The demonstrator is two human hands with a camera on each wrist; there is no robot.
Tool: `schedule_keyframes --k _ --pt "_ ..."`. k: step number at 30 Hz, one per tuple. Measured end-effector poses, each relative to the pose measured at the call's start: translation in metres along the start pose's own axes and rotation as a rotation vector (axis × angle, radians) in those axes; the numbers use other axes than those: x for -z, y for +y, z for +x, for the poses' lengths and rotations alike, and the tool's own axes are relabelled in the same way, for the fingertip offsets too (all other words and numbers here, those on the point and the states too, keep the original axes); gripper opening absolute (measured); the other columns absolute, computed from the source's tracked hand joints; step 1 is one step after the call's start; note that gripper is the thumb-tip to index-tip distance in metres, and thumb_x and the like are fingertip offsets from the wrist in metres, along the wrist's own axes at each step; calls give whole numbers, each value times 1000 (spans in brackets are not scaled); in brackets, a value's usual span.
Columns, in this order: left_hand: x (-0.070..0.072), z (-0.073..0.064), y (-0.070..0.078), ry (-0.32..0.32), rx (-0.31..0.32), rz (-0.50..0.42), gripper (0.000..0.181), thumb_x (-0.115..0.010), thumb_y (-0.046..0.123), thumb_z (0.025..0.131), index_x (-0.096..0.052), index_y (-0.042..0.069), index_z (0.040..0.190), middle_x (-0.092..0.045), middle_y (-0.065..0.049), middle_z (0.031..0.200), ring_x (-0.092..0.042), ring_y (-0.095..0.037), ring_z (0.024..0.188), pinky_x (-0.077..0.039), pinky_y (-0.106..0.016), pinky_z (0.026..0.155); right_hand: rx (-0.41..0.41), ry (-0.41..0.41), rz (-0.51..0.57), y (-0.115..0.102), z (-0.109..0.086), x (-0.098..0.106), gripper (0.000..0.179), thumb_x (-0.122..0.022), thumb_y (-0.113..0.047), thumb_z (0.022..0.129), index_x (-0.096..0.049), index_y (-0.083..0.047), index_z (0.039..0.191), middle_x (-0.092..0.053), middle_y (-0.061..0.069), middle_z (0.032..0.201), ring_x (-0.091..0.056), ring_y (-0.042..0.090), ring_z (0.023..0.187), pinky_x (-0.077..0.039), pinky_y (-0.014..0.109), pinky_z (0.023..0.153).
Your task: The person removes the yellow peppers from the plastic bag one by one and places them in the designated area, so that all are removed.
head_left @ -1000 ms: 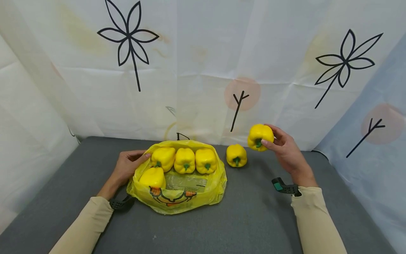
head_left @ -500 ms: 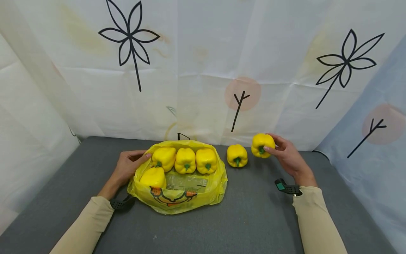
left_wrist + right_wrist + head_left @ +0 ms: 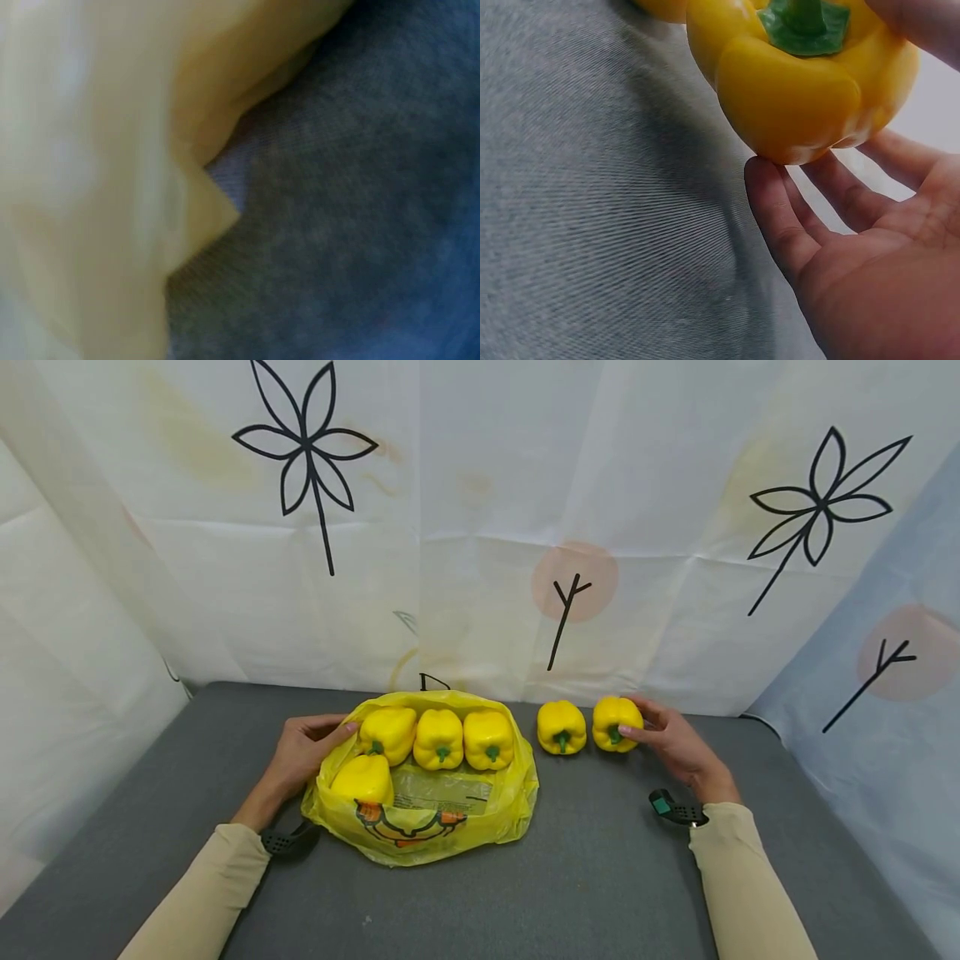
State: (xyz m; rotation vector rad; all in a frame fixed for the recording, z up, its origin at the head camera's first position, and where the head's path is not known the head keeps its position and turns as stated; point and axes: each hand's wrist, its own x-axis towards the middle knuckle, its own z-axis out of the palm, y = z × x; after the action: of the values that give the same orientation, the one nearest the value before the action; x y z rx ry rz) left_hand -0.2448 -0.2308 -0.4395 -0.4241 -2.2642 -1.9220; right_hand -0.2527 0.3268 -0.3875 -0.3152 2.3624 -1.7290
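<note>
A yellow plastic bag (image 3: 427, 835) lies with its mouth spread wide in the head view. Several yellow bell peppers (image 3: 438, 739) with green stems sit inside it. My left hand (image 3: 303, 747) grips the bag's left rim, thumb inside and fingers hidden behind the film. The left wrist view has only blurred bag film (image 3: 90, 180) beside grey cloth. Right of the bag, my right hand (image 3: 675, 739) holds a yellow bell pepper (image 3: 611, 718) between thumb and fingers, low at the table's back. Close to its left stands another yellow bell pepper (image 3: 561, 728).
Grey cloth covers the table (image 3: 480, 910), and a patterned white curtain (image 3: 480, 527) hangs along its back edge. A bluish curtain (image 3: 900, 743) closes the right side. Printed lettering shows on the bag's inner floor.
The right hand has lowered its bell pepper from in front of the curtain to beside the one on the table. The left hand and bag have stayed in place.
</note>
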Motion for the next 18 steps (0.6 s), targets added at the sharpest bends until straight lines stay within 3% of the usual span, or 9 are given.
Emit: schedule_keyframes --k 10,18 --pt "0 0 0 1 -1 -2 36 -67 13 100 -66 -14 124 -75 10 102 -72 -11 87 -61 -28 72 -18 -22 30 10 4 -4 73 -62 -14 104 -20 0 161 -29 25 157 -49 10 120 -46 20 96" --pt "0 0 -1 0 3 1 35 -67 12 100 -66 -13 124 -75 10 102 -72 -11 87 -61 -28 73 -23 -24 26 15 7 -7 74 -62 -15 104 -18 -2 162 -25 23 160 -39 27 133 -41 25 101"
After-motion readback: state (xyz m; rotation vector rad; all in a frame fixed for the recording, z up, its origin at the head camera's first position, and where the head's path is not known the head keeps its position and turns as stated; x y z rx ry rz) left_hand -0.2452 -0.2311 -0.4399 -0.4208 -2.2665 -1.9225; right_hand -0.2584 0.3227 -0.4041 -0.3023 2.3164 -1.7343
